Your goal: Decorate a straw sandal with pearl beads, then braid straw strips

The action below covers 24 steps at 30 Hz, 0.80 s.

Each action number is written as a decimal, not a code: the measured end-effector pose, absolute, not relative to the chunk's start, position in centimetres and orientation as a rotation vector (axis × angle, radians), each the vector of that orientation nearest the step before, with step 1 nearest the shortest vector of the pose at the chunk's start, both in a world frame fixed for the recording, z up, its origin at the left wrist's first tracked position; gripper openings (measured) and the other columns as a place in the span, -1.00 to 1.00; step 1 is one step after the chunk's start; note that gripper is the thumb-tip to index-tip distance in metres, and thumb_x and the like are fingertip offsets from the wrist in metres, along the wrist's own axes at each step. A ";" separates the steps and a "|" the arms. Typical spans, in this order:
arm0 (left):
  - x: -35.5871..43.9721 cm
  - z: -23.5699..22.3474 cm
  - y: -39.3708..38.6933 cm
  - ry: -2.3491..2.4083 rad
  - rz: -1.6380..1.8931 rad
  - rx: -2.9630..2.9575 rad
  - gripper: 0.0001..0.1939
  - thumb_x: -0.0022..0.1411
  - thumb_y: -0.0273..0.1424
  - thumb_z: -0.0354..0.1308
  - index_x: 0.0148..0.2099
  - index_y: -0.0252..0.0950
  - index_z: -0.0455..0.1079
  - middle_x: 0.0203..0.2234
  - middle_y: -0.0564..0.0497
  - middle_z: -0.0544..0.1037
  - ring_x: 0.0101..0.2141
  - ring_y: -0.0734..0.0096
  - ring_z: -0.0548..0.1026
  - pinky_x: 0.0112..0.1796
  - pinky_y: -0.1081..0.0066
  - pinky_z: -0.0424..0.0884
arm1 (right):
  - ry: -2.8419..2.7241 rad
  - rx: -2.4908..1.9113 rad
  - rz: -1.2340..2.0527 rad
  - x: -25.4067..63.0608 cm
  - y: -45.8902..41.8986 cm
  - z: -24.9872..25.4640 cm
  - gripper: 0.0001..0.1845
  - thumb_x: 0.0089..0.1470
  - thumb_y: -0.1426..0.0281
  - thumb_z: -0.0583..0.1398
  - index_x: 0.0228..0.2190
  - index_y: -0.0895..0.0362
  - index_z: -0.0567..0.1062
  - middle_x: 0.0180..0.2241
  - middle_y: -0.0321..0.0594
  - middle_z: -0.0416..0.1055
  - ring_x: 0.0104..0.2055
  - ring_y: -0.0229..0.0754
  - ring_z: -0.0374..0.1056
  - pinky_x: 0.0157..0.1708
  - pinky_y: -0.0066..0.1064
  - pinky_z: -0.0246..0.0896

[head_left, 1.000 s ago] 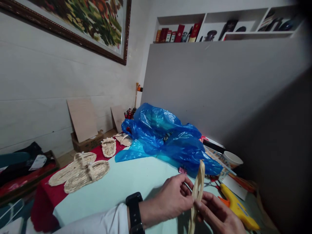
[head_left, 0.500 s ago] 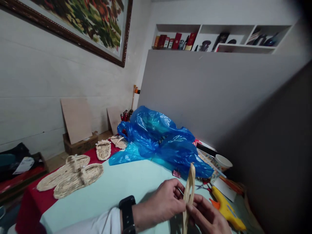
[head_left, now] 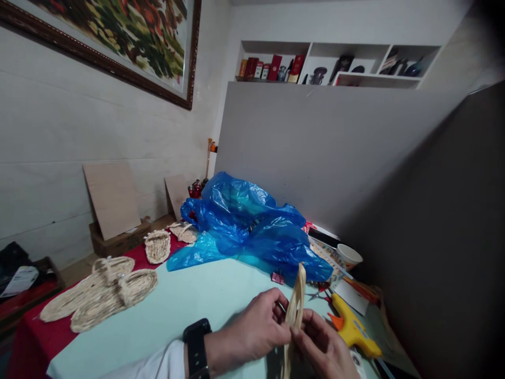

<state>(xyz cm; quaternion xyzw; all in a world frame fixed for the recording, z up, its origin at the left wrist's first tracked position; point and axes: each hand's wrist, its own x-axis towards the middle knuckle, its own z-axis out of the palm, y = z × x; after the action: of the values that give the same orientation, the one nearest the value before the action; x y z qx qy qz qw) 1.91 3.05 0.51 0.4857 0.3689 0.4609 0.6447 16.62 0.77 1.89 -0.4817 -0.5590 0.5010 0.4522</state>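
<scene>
Pinching a looped, pale straw-coloured fibre strip [head_left: 295, 310] between thumb and fingers, the left hand [head_left: 256, 326] meets the right hand [head_left: 321, 345], which pinches it too, above the right side of the pale green tabletop [head_left: 189, 305]. Woven straw sandals [head_left: 114, 295] lie along its left edge, a crumpled blue plastic bag [head_left: 248, 221] at its far edge, and a yellow glue gun [head_left: 351, 326] toward its right edge.

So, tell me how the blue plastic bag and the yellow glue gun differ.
The blue bag is thin and crumpled; the yellow glue gun is rigid, with an orange trigger. The bag is far larger than the gun. The bag sprawls farther back, while the gun lies beside the right hand. Neither is held.
</scene>
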 end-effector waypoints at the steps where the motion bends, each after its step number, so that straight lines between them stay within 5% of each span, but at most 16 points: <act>1: 1.9 0.6 3.0 0.839 1.043 1.087 -0.66 -0.23 -0.55 0.30 -0.30 -0.29 0.38 -0.49 0.16 0.49 -0.42 0.45 0.42 -0.35 0.42 0.26 | -1.347 -1.156 1.272 16.6 0.8 1.7 -0.64 -0.21 0.09 0.44 -0.48 0.08 0.53 -0.53 -0.24 0.43 -0.49 -0.13 0.34 -0.48 -0.40 0.25; 11: 1.1 3.0 2.2 0.774 0.972 1.018 -0.70 -0.15 -0.41 0.44 -0.37 -0.29 0.40 -0.51 0.10 0.53 -0.46 0.31 0.52 -0.33 0.32 0.41 | -1.016 -0.851 1.661 15.9 1.2 1.9 -0.59 -0.21 0.24 0.46 -0.35 0.16 0.49 -0.58 -0.39 0.27 -0.60 -0.39 0.10 -0.59 -0.55 -0.03; 19: -0.1 3.7 2.4 0.620 0.895 0.961 -0.84 0.14 -0.43 0.32 -0.19 -0.36 0.53 -0.33 -0.04 0.60 -0.27 0.29 0.54 -0.09 0.32 0.43 | -0.935 -0.779 1.655 16.1 1.2 3.0 -0.74 -0.14 0.35 0.36 -0.39 0.19 0.46 -0.47 -0.27 0.41 -0.46 -0.30 0.24 -0.41 -0.49 0.07; 24: 0.1 3.9 2.3 0.585 0.921 0.880 -0.82 0.17 -0.41 0.35 -0.17 -0.36 0.54 -0.40 0.00 0.51 -0.37 0.45 0.42 -0.23 0.47 0.42 | -0.945 -0.688 1.719 16.1 1.2 3.2 -0.76 -0.16 0.34 0.35 -0.42 0.18 0.47 -0.43 -0.24 0.40 -0.40 -0.25 0.27 -0.28 -0.43 0.15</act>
<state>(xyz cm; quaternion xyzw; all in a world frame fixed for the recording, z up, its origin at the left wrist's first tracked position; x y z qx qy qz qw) 0.10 2.32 3.89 0.4049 0.2693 0.4236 0.7643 16.08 1.20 3.21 -0.2851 -0.3921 0.7128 0.5069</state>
